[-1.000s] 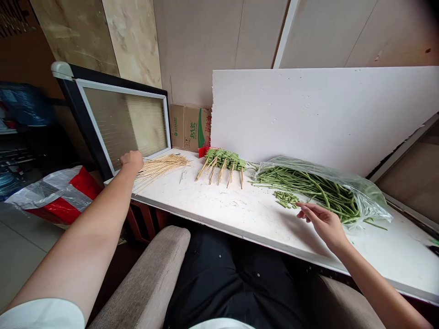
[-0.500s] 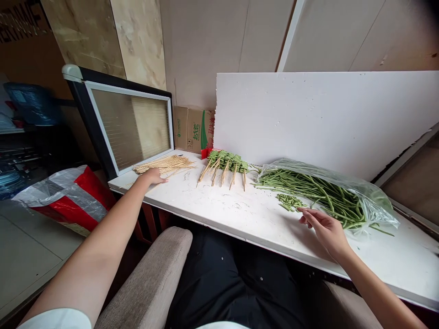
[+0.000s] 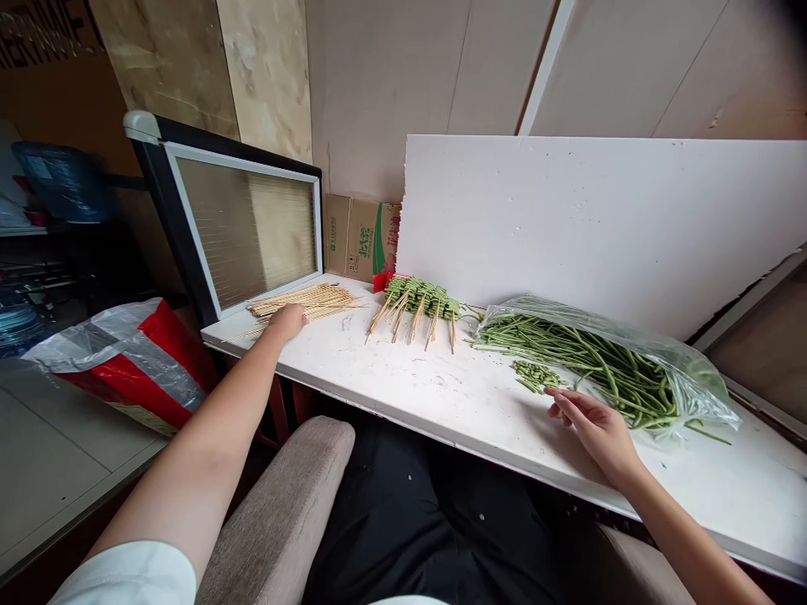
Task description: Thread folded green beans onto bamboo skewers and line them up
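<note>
At the left end of the white table (image 3: 378,365), my left hand (image 3: 289,321) rests at the near side of a pile of wooden skewers (image 3: 315,296); its fingers are curled, and what they hold, if anything, is hidden. My right hand (image 3: 589,418) hovers over the table at the right, thumb and fingertips close together, beside a small heap of short cut green bean pieces (image 3: 535,374). Whether something tiny is between those fingertips is too small to tell. Green bean pieces threaded on skewers (image 3: 421,298) lie in a row at the middle back.
Long green beans (image 3: 586,357) lie in a clear plastic bag at the right. Behind stand a white board (image 3: 567,218), a cardboard box (image 3: 359,237) and a framed panel (image 3: 252,227). A red and silver bag (image 3: 145,357) is on the left, and a chair armrest (image 3: 283,504) in front.
My left hand has shifted slightly right and up along the skewers, its fingers now more curled. My right hand has barely moved. The whole view has shifted a little.
</note>
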Demonstrator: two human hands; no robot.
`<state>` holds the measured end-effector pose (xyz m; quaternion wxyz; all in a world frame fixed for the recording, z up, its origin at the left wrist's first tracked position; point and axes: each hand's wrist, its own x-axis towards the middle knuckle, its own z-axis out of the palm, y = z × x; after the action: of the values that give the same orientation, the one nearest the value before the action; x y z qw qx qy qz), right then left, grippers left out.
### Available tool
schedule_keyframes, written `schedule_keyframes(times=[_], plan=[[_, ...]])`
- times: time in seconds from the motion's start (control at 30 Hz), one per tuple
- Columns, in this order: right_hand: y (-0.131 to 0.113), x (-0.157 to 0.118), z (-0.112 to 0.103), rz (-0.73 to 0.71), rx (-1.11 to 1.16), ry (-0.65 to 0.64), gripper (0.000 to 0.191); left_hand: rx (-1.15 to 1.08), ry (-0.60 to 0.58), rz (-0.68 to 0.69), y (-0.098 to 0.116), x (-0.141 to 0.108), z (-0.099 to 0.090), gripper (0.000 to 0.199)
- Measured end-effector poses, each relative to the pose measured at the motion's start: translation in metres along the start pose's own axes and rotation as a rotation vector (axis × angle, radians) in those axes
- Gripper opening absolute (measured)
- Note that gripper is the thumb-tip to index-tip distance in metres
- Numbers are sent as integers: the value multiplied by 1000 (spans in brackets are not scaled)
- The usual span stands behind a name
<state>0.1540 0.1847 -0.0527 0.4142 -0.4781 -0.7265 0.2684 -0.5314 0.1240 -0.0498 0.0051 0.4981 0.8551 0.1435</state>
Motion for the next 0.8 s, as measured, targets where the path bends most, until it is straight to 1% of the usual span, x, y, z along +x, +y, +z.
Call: schedule_keyframes(times=[0.07,0.1,0.2,0.27,0.33,0.47,0.57,0.67,0.73,0.8], plan=[[3,2,-1,0,-4,-8,65,49,42,-32,3,0,0,33],[4,3,-2,2,-1,-8,65,75,63,-48,5,1,-1,38],[4,7,-4,10,23,-3,66,159,110,-120,7,4,-6,62],[1,8,-5,9,39,3,67,199,114,-176,4,8,-10,75],[-2,7,-5,11,49,2,68,208,85,-207,-3,13,-12,80],[-3,1,-5,28,25,2,70,236,3,-221,-18,19,-13,75],[0,-1,-5,40,-27,6,72,279,37,-192,-23,20,-11,63],[3,0,-4,47,-44,9,72,284,72,-172,-23,17,-9,53],[3,1,-4,39,-28,7,69,258,83,-181,-23,16,-8,54],[1,3,-4,30,-8,5,67,224,120,-181,-24,15,-7,60]])
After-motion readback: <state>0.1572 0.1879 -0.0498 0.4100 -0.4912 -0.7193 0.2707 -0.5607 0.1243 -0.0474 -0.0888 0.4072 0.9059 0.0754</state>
